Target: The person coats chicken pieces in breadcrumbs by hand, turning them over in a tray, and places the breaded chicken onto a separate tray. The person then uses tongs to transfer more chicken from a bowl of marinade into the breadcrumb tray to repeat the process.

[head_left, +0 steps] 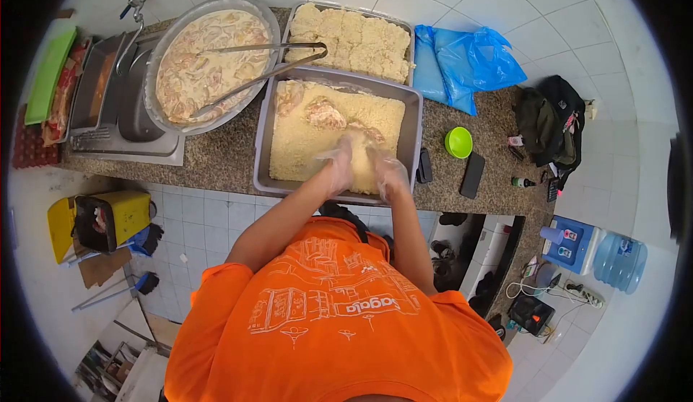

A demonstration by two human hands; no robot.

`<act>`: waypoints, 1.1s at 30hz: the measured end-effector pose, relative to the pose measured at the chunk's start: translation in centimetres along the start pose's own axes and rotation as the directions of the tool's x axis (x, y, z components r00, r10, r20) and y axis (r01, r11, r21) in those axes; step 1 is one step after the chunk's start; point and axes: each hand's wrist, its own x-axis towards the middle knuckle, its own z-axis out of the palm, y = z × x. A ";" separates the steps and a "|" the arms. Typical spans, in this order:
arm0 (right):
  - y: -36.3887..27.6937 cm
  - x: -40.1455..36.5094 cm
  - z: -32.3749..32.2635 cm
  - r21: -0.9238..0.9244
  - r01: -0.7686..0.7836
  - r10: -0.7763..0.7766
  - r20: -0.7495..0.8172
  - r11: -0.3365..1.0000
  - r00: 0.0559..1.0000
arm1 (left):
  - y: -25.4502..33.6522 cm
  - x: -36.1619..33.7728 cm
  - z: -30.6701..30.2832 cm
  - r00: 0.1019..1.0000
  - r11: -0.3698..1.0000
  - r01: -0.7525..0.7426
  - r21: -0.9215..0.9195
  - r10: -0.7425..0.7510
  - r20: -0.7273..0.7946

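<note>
Presently, meat piece (372,134): is looking pinkish, crumbed, lying nearer the right edge of grey tub (413,131)
Long axis: is slanting toward that edge
Left hand (341,159), right hand (388,172): are reaching, slightly apart; grip I cannot tell

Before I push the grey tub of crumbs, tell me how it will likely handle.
The grey tub should feel fairly heavy, given its broad bed of crumbs. Those look loose, so a jolt might shift them. Its wide footprint suggests sliding rather than tipping.

The orange short-sleeved T-shirt (339,322) bears white line drawings (310,304) and lettering (372,305); clear gloves (392,176) cover both hands (342,164)
</note>
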 end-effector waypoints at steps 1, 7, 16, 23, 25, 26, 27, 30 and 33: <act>0.9 0.9 0.0 0.133 0.058 -0.046 -0.088 0.989 0.995 | 1.1 -1.8 1.7 1.000 1.000 -0.003 -0.006 0.003 0.000; -6.0 2.4 -5.5 -0.736 0.570 -0.799 0.067 0.365 0.598 | 7.2 -11.1 4.6 0.976 0.989 -0.146 -0.003 0.144 0.164; 1.3 13.3 1.0 -0.403 0.714 -0.501 0.517 0.573 0.694 | 6.6 -14.5 -1.4 0.968 0.976 -0.199 -0.086 0.182 -0.172; -2.2 9.1 -1.4 -0.635 0.148 -0.202 -0.012 0.758 0.979 | 5.3 -12.8 -5.5 0.972 0.963 -0.198 -0.182 0.169 -0.163; 2.7 13.8 1.6 -0.552 0.182 -0.304 -0.136 0.813 0.943 | 6.0 -12.3 -5.2 0.976 0.960 -0.198 -0.199 0.173 -0.135; 2.7 13.2 1.3 -0.553 0.175 -0.297 -0.139 0.815 0.945 | 5.8 -12.4 -5.0 0.972 0.964 -0.195 -0.181 0.166 -0.166; 2.0 12.3 0.6 -0.388 0.113 -0.081 0.099 0.915 0.992 | 5.8 -12.4 -4.7 0.967 0.967 -0.195 -0.161 0.163 -0.194; -1.1 8.3 -1.6 -0.255 0.149 -0.076 0.274 0.955 0.959 | 5.6 -11.4 -5.4 0.971 0.971 -0.167 -0.170 0.131 -0.202; -7.4 1.4 -4.1 -0.168 0.270 -0.259 0.085 0.948 0.962 | 5.6 -11.3 -4.5 0.954 0.976 -0.194 -0.095 0.166 -0.249</act>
